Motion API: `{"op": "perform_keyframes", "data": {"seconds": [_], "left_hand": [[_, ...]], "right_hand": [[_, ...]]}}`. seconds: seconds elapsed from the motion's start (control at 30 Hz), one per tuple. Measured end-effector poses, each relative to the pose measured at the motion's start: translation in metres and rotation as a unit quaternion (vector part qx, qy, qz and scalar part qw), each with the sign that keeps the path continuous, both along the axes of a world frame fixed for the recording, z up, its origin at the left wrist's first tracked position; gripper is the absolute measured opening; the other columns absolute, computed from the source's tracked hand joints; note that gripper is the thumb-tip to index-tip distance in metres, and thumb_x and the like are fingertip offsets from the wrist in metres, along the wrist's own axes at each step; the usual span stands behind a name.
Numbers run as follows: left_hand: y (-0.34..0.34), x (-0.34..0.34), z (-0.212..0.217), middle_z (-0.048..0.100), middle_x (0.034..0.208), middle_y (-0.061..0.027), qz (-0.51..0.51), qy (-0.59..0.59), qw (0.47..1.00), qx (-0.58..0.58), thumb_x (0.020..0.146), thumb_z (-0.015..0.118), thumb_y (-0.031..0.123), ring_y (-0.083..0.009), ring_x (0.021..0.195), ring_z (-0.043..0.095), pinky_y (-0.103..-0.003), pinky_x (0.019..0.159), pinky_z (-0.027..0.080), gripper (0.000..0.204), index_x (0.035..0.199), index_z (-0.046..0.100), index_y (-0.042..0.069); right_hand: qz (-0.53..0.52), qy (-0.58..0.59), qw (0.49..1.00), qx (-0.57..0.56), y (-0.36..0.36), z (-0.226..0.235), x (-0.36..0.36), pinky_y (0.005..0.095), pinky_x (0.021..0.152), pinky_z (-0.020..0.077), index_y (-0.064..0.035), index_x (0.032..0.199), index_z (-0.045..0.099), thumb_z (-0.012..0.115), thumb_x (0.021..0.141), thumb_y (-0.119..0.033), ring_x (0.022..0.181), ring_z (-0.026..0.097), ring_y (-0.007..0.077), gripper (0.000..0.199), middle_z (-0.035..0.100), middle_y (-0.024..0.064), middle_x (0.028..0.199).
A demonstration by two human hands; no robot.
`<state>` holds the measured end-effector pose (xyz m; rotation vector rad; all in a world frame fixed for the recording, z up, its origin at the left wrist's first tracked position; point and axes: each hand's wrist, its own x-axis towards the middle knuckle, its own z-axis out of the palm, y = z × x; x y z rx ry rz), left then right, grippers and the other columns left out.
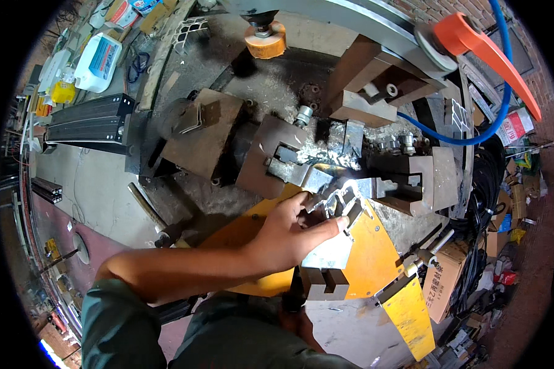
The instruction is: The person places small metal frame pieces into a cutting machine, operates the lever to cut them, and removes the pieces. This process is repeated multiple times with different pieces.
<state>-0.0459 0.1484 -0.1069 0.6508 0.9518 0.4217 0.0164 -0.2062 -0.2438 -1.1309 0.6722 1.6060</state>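
Note:
My left hand (280, 237) is closed on a short, shiny aluminium profile piece (346, 195), with the thumb along its near side. The piece sits at the middle of a metal machine, between a left clamp jaw (298, 174) and a right clamp jaw (375, 187). Under the hand are a bright metal plate (327, 253) and a slotted steel block (326, 285). Low down, below the block, part of my right hand or wrist (301, 326) shows beside a dark knob (293, 302); its fingers are hidden.
Yellow guard plates (375, 258) flank the work spot. Overhead runs a metal beam with an orange lever (489, 58) and an orange round pad (266, 40). A blue hose (461, 140) loops at right. A cardboard box (447, 281) stands below; a white jug (98, 63) is far left.

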Motion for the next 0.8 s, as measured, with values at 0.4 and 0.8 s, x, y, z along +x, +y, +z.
{"op": "perform_keyframes", "data": {"seconds": [0.4,0.8], "left_hand": [[0.005,-0.002,0.003,0.062,0.093,0.0031,-0.021,-0.007,1.000,0.002,0.093,0.075,0.020,-0.0026,0.081,0.052,-0.023,0.070,0.044,0.029,0.112,0.061,0.003],[0.012,-0.002,0.007,0.062,0.089,-0.0038,-0.044,0.039,0.998,0.011,0.086,0.078,0.043,-0.0105,0.078,0.054,-0.029,0.069,0.044,0.050,0.109,0.063,0.001]], "right_hand": [[-0.057,0.051,0.997,-0.027,0.010,0.015,0.001,0.0442,0.114,0.0392,-0.0097,0.152,0.035,0.068,0.092,-0.046,0.138,0.042,0.0291,0.078,0.043,0.0106,0.151],[0.544,-0.173,0.819,-0.051,0.030,0.032,0.011,0.0463,0.115,0.0385,-0.0081,0.155,0.029,0.058,0.096,-0.049,0.138,0.047,0.0318,0.077,0.043,0.0136,0.154]]}}
